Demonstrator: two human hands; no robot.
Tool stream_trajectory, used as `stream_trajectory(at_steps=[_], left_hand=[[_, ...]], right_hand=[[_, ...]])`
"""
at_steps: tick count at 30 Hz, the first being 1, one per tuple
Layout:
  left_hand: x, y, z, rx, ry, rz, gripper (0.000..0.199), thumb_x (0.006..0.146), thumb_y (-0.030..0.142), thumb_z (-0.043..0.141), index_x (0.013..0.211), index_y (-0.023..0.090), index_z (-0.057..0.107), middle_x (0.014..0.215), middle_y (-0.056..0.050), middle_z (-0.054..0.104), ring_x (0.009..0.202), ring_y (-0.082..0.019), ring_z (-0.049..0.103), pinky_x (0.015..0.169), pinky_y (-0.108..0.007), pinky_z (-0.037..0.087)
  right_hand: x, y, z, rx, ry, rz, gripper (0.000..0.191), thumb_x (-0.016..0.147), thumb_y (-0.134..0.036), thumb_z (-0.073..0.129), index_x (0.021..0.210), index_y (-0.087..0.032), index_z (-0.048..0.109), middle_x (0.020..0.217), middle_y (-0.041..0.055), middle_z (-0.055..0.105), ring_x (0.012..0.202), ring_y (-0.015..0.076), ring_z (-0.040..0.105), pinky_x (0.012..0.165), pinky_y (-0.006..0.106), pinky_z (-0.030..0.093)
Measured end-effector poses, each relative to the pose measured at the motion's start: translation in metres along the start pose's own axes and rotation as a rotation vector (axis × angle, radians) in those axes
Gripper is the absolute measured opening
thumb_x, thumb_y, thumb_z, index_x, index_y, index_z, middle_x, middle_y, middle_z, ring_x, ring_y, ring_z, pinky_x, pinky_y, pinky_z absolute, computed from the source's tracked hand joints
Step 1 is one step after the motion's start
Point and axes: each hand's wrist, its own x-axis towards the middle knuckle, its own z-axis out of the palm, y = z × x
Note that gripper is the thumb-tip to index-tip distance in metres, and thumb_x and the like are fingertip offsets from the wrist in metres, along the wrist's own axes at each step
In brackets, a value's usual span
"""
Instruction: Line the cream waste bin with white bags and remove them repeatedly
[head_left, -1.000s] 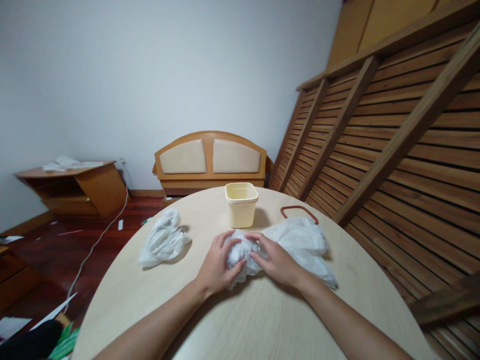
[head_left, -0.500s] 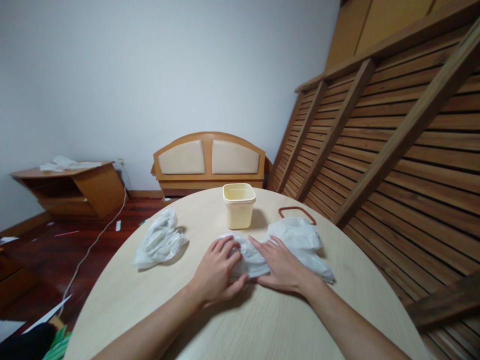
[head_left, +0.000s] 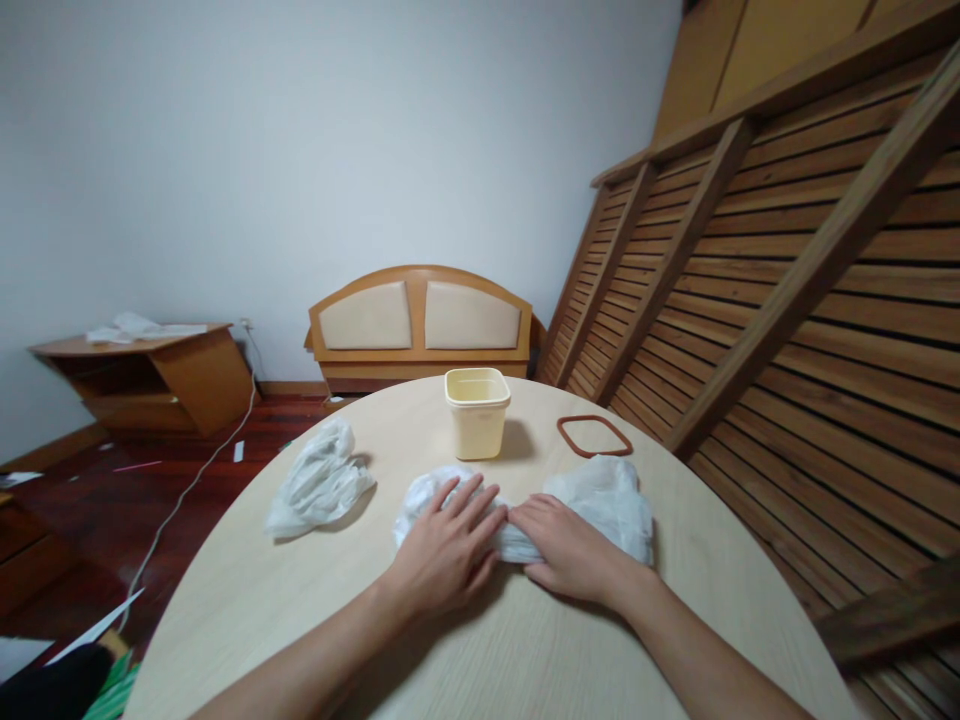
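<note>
A white plastic bag [head_left: 606, 500] lies crumpled across the middle of the round table, its ends showing to either side of my hands. My left hand [head_left: 454, 540] rests on the bag's left part with its fingers spread. My right hand [head_left: 566, 548] is pressed on the middle of the bag, fingers together, close beside the left fingertips; whether it pinches the plastic is hidden. Just behind the hands stands an upright pale yellow tub [head_left: 478, 420] without a lid. A brown rounded-square ring [head_left: 628, 441] lies behind the bag's right end.
Another crumpled white bag [head_left: 319, 485] lies on the left of the table [head_left: 225, 600]. Beyond are a headboard [head_left: 420, 355] and a low cabinet [head_left: 199, 385] with papers on top. A slatted wooden frame [head_left: 750, 330] leans along the right. A cable runs over the floor.
The bag's left end now shows spread out left of my left hand, and its right end has drawn in. My left fingers have straightened, and my right fingers have come together.
</note>
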Motion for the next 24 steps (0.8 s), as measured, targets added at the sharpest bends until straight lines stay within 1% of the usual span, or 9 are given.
stream_trajectory(at_steps=[3, 6, 8, 12, 14, 17, 19, 21, 24], left_hand=[[0.002, -0.001, 0.010, 0.026, -0.026, -0.121, 0.038, 0.093, 0.036, 0.057, 0.128, 0.021, 0.059, 0.130, -0.013, 0.064, 0.133, -0.036, 0.048, 0.113, -0.060, 0.032], [0.001, -0.003, 0.015, 0.098, -0.015, -0.234, 0.033, 0.092, 0.037, 0.057, 0.118, 0.017, 0.065, 0.121, -0.017, 0.065, 0.127, -0.038, 0.050, 0.110, -0.061, 0.034], [0.000, -0.003, 0.015, 0.139, -0.022, -0.279, 0.030, 0.088, 0.037, 0.060, 0.107, 0.014, 0.068, 0.115, -0.019, 0.066, 0.122, -0.040, 0.052, 0.108, -0.062, 0.035], [0.000, -0.003, 0.014, 0.180, -0.034, -0.354, 0.029, 0.077, 0.038, 0.069, 0.093, 0.014, 0.067, 0.102, -0.019, 0.067, 0.111, -0.041, 0.054, 0.106, -0.064, 0.036], [0.000, -0.004, 0.016, 0.191, -0.020, -0.386, 0.027, 0.076, 0.035, 0.070, 0.095, 0.016, 0.066, 0.098, -0.017, 0.067, 0.107, -0.040, 0.056, 0.105, -0.064, 0.037], [0.000, -0.006, 0.020, 0.216, -0.007, -0.397, 0.036, 0.077, 0.030, 0.070, 0.109, 0.017, 0.064, 0.101, -0.016, 0.068, 0.111, -0.039, 0.056, 0.108, -0.063, 0.036], [0.000, -0.007, 0.021, 0.218, -0.013, -0.375, 0.047, 0.077, 0.029, 0.070, 0.121, 0.016, 0.061, 0.110, -0.016, 0.068, 0.120, -0.039, 0.053, 0.112, -0.061, 0.033], [0.001, -0.007, 0.021, 0.198, -0.035, -0.330, 0.053, 0.080, 0.032, 0.068, 0.130, 0.017, 0.056, 0.124, -0.016, 0.064, 0.129, -0.038, 0.048, 0.116, -0.058, 0.030], [0.002, -0.006, 0.020, 0.172, -0.095, -0.269, 0.054, 0.088, 0.036, 0.062, 0.138, 0.020, 0.051, 0.137, -0.013, 0.058, 0.133, -0.033, 0.047, 0.118, -0.052, 0.029]], right_hand=[[-0.004, 0.005, -0.003, -0.003, -0.020, 0.048, 0.039, 0.077, -0.011, 0.058, 0.116, -0.017, 0.062, 0.117, 0.0105, 0.070, 0.108, 0.0272, 0.062, 0.098, 0.040, 0.042], [-0.007, 0.015, -0.007, -0.052, -0.038, 0.109, 0.050, 0.073, -0.005, 0.058, 0.122, -0.016, 0.059, 0.119, 0.0118, 0.070, 0.111, 0.0285, 0.062, 0.099, 0.042, 0.040], [-0.009, 0.022, -0.009, -0.093, -0.045, 0.142, 0.051, 0.071, -0.001, 0.057, 0.119, -0.016, 0.059, 0.116, 0.0113, 0.071, 0.110, 0.0287, 0.063, 0.096, 0.042, 0.040], [-0.014, 0.034, -0.013, -0.214, -0.021, 0.201, 0.039, 0.075, 0.006, 0.049, 0.104, -0.016, 0.063, 0.107, 0.0108, 0.072, 0.103, 0.0286, 0.065, 0.089, 0.041, 0.041], [-0.017, 0.039, -0.017, -0.278, 0.014, 0.233, 0.038, 0.078, 0.008, 0.044, 0.100, -0.016, 0.064, 0.105, 0.0114, 0.072, 0.102, 0.0296, 0.064, 0.087, 0.042, 0.041], [-0.024, 0.049, -0.019, -0.307, 0.054, 0.268, 0.042, 0.077, 0.010, 0.040, 0.099, -0.015, 0.065, 0.108, 0.0130, 0.071, 0.105, 0.0311, 0.062, 0.088, 0.045, 0.043], [-0.031, 0.056, -0.018, -0.264, 0.065, 0.261, 0.053, 0.072, 0.011, 0.041, 0.110, -0.015, 0.065, 0.120, 0.0136, 0.068, 0.115, 0.0303, 0.059, 0.097, 0.046, 0.041], [-0.038, 0.063, -0.016, -0.200, 0.041, 0.260, 0.067, 0.066, 0.011, 0.044, 0.125, -0.016, 0.062, 0.136, 0.0130, 0.061, 0.129, 0.0292, 0.052, 0.109, 0.047, 0.035], [-0.045, 0.068, -0.018, -0.105, -0.032, 0.302, 0.076, 0.065, -0.003, 0.060, 0.140, -0.017, 0.054, 0.151, 0.0138, 0.049, 0.139, 0.0341, 0.041, 0.117, 0.051, 0.026]])
